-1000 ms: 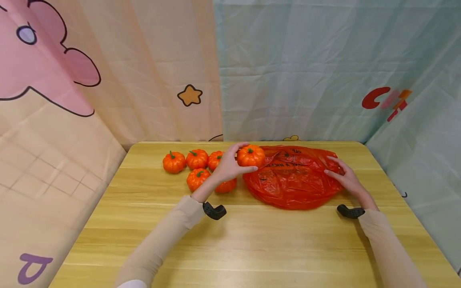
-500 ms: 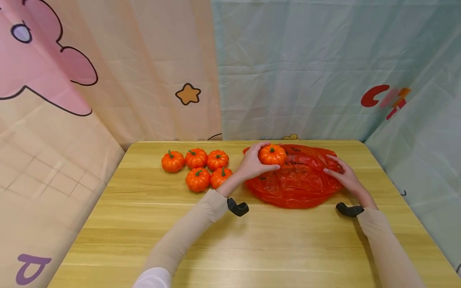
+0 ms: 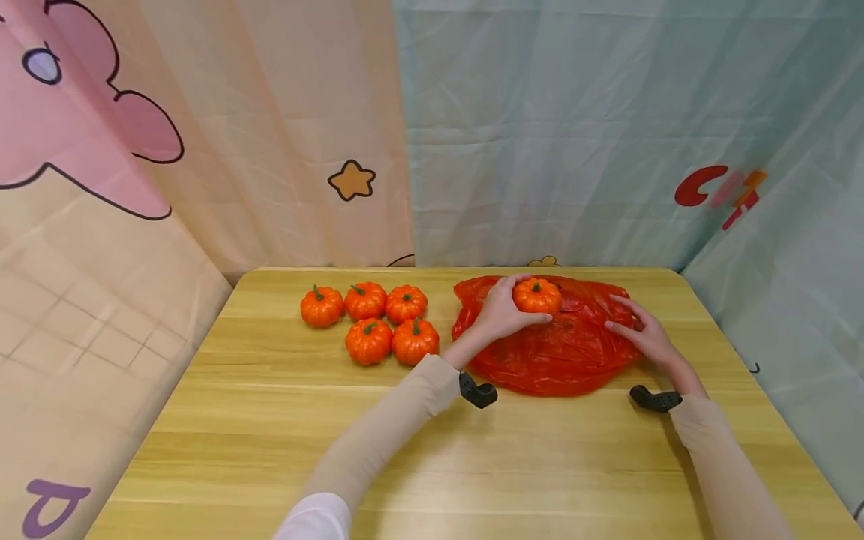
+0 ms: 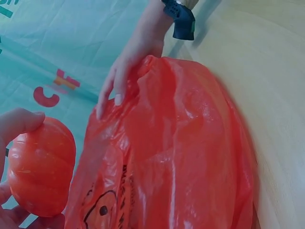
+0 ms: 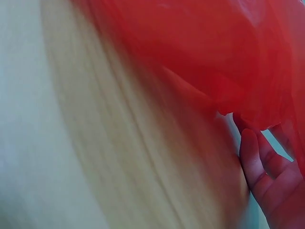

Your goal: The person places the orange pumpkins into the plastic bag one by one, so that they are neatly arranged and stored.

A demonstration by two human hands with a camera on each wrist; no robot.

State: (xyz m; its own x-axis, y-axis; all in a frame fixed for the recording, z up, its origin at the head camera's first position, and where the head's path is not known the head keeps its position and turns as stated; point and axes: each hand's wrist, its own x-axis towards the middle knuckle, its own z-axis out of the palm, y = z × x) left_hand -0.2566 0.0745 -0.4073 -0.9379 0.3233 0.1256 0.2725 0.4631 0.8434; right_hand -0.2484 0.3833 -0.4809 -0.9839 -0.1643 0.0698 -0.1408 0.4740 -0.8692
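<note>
My left hand (image 3: 506, 309) grips a small orange pumpkin (image 3: 537, 296) with a green stem, thumb on the near side and fingers on the far side. It is over a crumpled red plastic bag (image 3: 550, 360) on the table. In the left wrist view the pumpkin (image 4: 42, 167) is beside the bag's printed face. My right hand (image 3: 651, 337) rests at the bag's right end, thumb and fingers spread apart on the plastic. The right wrist view has red film hiding part of the right hand (image 5: 276, 181). What lies inside the bag cannot be seen.
Several more pumpkins (image 3: 367, 342) stand in two rows on the wooden table (image 3: 270, 450), left of the bag. Printed curtains (image 3: 540, 150) close off the back and sides of the table.
My left hand has carried its pumpkin rightward, from the bag's left edge to over its middle. My right hand has stayed at the bag's right end.
</note>
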